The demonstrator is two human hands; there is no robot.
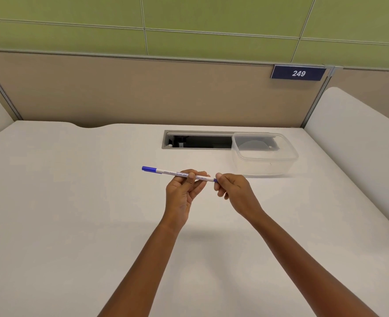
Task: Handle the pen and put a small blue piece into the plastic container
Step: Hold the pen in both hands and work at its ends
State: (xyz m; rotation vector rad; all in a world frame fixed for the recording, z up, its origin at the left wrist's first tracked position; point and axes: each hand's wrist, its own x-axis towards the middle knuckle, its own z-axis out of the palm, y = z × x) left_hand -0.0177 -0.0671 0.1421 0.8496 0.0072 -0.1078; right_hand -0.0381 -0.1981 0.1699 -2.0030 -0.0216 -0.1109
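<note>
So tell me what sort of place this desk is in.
Probably a numbered study carrel or office cubicle: a white desk fenced by beige partition panels, a blue plate reading 249, and a cable hatch recessed in the desktop.

The pen (177, 174) looks like smooth white plastic with a blue plastic cap. The container (265, 154) is clear, slightly glossy plastic. The desk (74, 202) is matt white; the partition (143, 92) seems beige cloth.

Pen (175, 173) between both hands, above desk (74, 202).
</note>
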